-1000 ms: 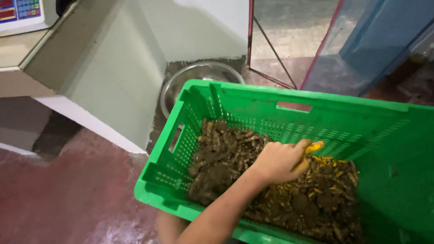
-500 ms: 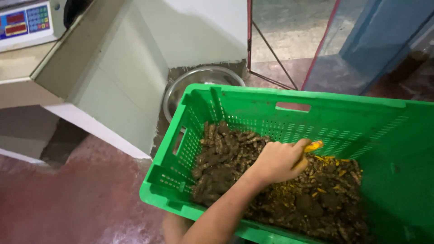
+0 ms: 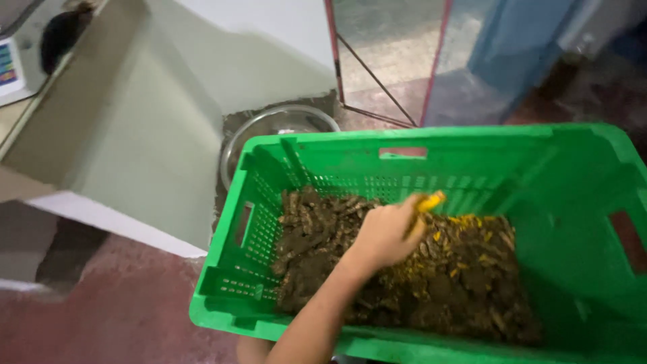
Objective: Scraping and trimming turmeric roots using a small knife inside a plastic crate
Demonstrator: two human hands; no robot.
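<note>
I see a dark red floor, wet-looking, across the lower left of the frame. A pale grey-green cabinet fills the upper left, with a weighing scale at its far left edge. At top centre stands a red metal frame, beside a blue panel.

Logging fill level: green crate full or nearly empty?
Partly filled: brown roots cover the floor of the green crate, well below its rim; upper walls show bare.
</note>
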